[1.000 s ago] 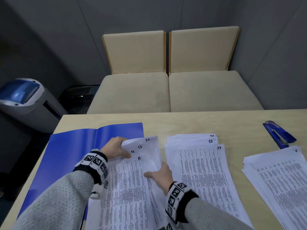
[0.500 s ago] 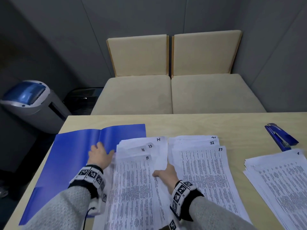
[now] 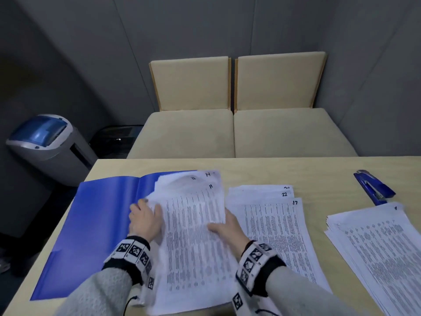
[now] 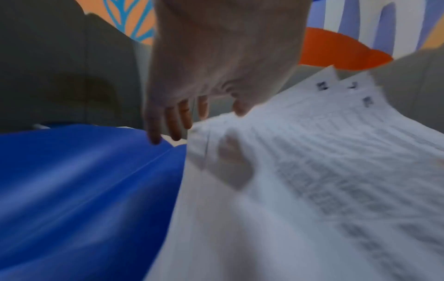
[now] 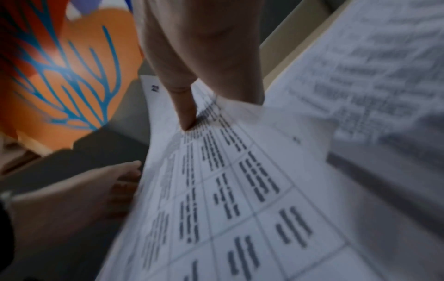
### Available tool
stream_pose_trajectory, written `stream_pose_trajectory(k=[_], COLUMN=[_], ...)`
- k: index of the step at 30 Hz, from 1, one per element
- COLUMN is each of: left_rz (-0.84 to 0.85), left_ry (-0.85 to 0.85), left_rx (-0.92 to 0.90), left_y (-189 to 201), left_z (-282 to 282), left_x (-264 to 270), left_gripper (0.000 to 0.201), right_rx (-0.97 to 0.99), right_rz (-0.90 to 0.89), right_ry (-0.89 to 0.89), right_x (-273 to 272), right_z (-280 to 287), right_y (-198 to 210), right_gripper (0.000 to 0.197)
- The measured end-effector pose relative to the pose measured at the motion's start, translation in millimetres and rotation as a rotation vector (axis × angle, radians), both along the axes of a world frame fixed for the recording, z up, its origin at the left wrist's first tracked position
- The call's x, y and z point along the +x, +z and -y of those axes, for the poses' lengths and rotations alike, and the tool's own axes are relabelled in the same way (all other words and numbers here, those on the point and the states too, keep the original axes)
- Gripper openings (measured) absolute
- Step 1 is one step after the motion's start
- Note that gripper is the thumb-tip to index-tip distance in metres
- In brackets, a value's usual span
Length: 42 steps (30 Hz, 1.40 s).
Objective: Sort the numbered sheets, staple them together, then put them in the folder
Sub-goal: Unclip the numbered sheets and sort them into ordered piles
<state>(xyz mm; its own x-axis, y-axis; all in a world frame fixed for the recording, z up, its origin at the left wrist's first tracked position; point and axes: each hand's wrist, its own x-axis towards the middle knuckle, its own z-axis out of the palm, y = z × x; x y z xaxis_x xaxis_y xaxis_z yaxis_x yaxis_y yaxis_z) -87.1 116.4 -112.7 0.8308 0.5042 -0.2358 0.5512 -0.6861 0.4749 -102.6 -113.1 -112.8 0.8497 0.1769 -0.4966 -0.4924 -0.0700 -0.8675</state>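
Sheets (image 3: 193, 236) of the leftmost stack run with their long axis away from me across the table (image 3: 319, 172), numbered top corners at the far end, the far half bowed upward and partly over the blue folder (image 3: 95, 220). I read 11, 12 and 14 on those fanned corners. My left hand (image 3: 145, 222) holds the stack's left edge, thumb on top of the paper; the fingers on the folder side look nearly straight in the left wrist view, where motion blur hides how far they reach under. My right hand (image 3: 225, 226) pinches the right edge, thumb pressed on the print and fingers tucked beneath the sheets.

Half a second ago this stack lay flat, with my left hand spread on the folder and my right resting on the paper; now both hands grip it and its far end has lifted and slid further over the folder.

Three stacks of sheets in all: the one I hold, a middle stack (image 3: 273, 236) showing 17 and 22, and a right stack (image 3: 382, 252) near the table edge. One open folder lies at my left, its spine pointing away from me. One blue stapler (image 3: 373, 187) sits at far right, lengthwise away from me and angled slightly left
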Motion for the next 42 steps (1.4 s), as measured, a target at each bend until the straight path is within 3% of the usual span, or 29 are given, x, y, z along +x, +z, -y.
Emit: stream_pose_trajectory(k=[2, 4, 6, 8, 12, 16, 21, 24, 26, 27, 33, 36, 38, 40, 42], left_rz=[0.137, 0.100, 0.048, 0.020, -0.061, -0.159, -0.155, -0.144, -0.138, -0.128, -0.066, -0.037, -0.007, -0.015, -0.045], left_ry=[-0.003, -0.048, -0.088, -0.220, -0.480, -0.581, -0.576, -0.542, -0.507, -0.501, -0.446, -0.432, -0.423, -0.443, -0.487], left_rx=[-0.304, -0.775, -0.935, -0.910, -0.830, -0.646, -0.676, -0.732, -0.779, -0.804, -0.865, -0.868, -0.847, -0.810, -0.754], left_y=[29.3, 40.9, 41.9, 29.9, 16.0, -8.4, -12.4, -12.2, -12.1, -12.1, -16.2, -10.6, -9.6, -11.7, -18.8], left_z=[19.4, 35.7, 51.0, 67.0, 108.4, 127.8, 134.6, 134.3, 135.0, 134.8, 133.8, 136.3, 134.8, 130.4, 125.1], left_x=[11.2, 25.1, 37.5, 47.4, 45.8, 46.4, 46.7, 48.0, 46.8, 46.1, 44.0, 46.0, 48.6, 49.2, 48.1], left_gripper=[0.053, 0.052, 0.060, 0.060, 0.034, 0.044, 0.047, 0.041, 0.019, 0.017, 0.031, 0.016, 0.039, 0.040, 0.036], right_rx=[0.038, 0.047, 0.036, -0.005, -0.073, -0.099, -0.175, -0.259, -0.309, -0.334, -0.386, -0.421, -0.486, -0.569, -0.645], right_rz=[0.013, -0.006, -0.043, -0.104, -0.173, -0.207, -0.149, -0.058, -0.023, -0.022, -0.005, 0.028, 0.063, 0.113, 0.114], right_ry=[-0.020, -0.039, -0.059, -0.058, -0.051, -0.012, -0.096, -0.182, -0.224, -0.223, -0.221, -0.208, -0.213, -0.171, -0.134], right_x=[8.5, 11.4, 8.8, 0.7, -24.0, -45.0, -49.5, -49.8, -49.3, -49.3, -50.3, -50.5, -52.6, -54.1, -57.4], right_z=[30.0, 66.7, 103.9, 136.7, 178.6, 192.5, 192.1, 192.2, 190.2, 189.9, 190.4, 194.8, 197.0, 199.0, 200.8], right_y=[14.8, 23.1, 24.8, 19.6, 5.4, -5.2, -7.2, -15.5, -17.0, -18.2, -21.6, -27.1, -27.4, -31.1, -35.1], right_gripper=[0.046, 0.045, 0.042, 0.044, 0.067, 0.048, 0.021, 0.026, 0.038, 0.042, 0.056, 0.039, 0.012, 0.038, 0.041])
